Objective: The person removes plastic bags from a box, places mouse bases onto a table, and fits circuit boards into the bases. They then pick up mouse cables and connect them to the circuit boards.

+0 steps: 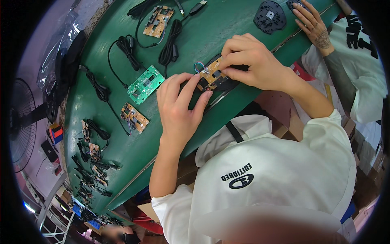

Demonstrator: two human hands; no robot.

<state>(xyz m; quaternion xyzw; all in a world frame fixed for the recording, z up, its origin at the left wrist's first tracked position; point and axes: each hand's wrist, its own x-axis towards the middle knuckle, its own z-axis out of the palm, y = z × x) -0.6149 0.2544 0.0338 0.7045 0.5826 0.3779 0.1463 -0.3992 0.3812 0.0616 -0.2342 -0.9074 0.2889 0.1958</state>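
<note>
Head view: just above the middle of the frame, both hands meet over a small tan board (212,74) that sits on a black shell (227,81) on the green surface (203,36). The left hand (178,106) comes up from the lower centre, its fingers (191,87) curled onto the board's left end and the shell's edge, pinching there. The right hand (254,61) reaches in from the right, its fingers closed on the board's upper right part, pressing it against the shell. A short loop of thin coloured wires (198,66) sticks up at the board's upper left corner. Left of the hands, near but apart, lies a green board (145,84), and lower left of that another tan board (135,118) with wires. Black cables (129,51) lie coiled higher up, with a further tan board (158,21) near the top edge. Along the left part of the surface runs a row of small boards with cables (92,156), toward the lower left. At the upper right, another person's hand (310,22) rests by a black round part (270,16), well apart from the work. A fan (22,122) stands at the far left edge. The white sleeves and shirt fill the lower right.
</note>
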